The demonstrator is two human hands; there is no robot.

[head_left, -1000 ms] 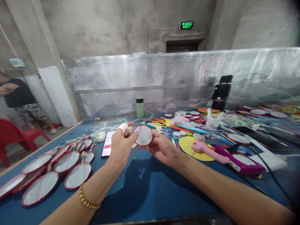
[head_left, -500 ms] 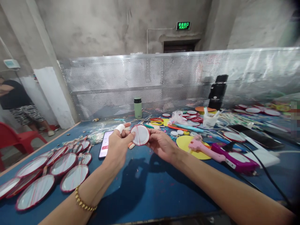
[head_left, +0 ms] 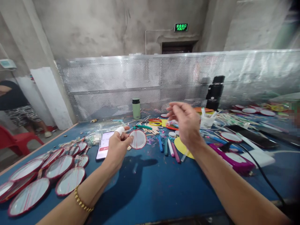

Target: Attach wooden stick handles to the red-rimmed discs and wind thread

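My left hand (head_left: 119, 142) pinches a small round white disc with a red rim (head_left: 138, 139) by its left edge, face towards me. Pinkish lines cross that face. White wrapping covers one finger of this hand. My right hand (head_left: 186, 122) is raised over the cluttered part of the table, apart from the disc. Its fingers are partly bent and spread, with nothing visible in them. Several markers (head_left: 171, 148) lie below it, beside a yellow disc (head_left: 179, 146) that my right forearm partly covers.
Several larger red-rimmed discs (head_left: 30, 195) lie at the left, near a lit phone (head_left: 103, 151). A green bottle (head_left: 136, 109) and black flask (head_left: 215, 93) stand by a perforated metal screen (head_left: 112, 84). A purple device (head_left: 232, 157) with a black cable lies right. A person (head_left: 14, 100) stands far left.
My right hand has let go of the small disc and moved up and right. The disc stays in my left hand. The markers have come into view; the pink glue gun is now hidden.
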